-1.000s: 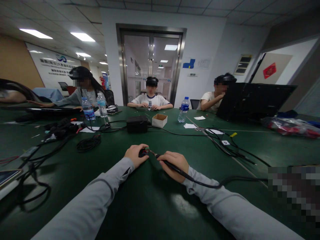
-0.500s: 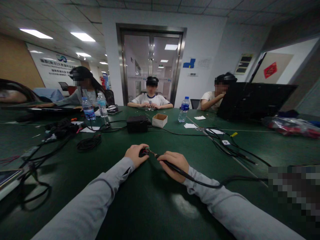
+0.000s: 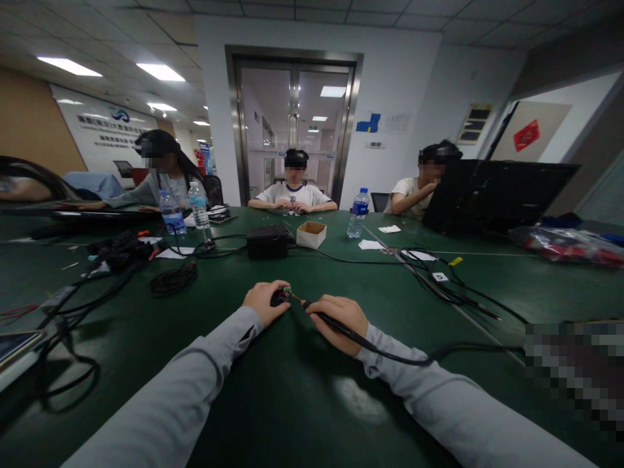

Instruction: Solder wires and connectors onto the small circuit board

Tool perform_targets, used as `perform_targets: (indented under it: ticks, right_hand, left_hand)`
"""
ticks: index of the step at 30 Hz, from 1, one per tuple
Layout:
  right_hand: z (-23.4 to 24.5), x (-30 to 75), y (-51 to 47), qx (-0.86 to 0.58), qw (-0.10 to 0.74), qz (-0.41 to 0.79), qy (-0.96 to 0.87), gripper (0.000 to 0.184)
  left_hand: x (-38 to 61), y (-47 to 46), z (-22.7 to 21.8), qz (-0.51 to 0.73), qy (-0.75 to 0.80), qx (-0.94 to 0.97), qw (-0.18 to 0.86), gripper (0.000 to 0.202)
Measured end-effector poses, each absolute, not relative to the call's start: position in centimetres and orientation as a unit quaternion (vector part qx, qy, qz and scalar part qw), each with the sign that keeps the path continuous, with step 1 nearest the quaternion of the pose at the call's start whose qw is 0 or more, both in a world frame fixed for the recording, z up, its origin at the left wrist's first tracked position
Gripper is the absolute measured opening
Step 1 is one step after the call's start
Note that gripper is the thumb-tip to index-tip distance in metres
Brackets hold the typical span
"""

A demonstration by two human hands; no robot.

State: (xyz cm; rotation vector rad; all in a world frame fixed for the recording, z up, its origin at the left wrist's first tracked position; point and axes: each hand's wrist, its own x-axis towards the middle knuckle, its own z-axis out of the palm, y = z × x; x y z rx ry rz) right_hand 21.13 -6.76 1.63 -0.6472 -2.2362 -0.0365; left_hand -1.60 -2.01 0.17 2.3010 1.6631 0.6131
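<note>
Between the thumb and fingers of my left hand (image 3: 266,303) is a small circuit board (image 3: 286,292) with a dark part and bits of red wire, held just over the green table (image 3: 312,390). My right hand (image 3: 341,322) grips a soldering iron (image 3: 336,323) like a pen. Its thin metal tip points left and meets or nearly meets the board; contact is too small to make out. A black cord trails from the iron's handle over my right forearm toward the right.
Ahead stand a black box (image 3: 268,241), an open cardboard box (image 3: 311,234) and a water bottle (image 3: 358,213). Tangled cables (image 3: 63,351) lie at left, more cables (image 3: 453,292) at right. Two bottles (image 3: 172,212) stand at left. A large monitor (image 3: 502,195) is at right. Several people sit around the table.
</note>
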Motion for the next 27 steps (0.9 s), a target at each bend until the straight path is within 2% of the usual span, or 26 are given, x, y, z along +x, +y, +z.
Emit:
perform_targets:
  ticks: [27]
  right_hand:
    - [2.00, 21.24, -7.07, -0.278, 0.369, -0.050, -0.885, 0.017]
  left_hand:
    - [-1.63, -1.98, 0.05, 0.215, 0.567, 0.788, 0.105, 0.046]
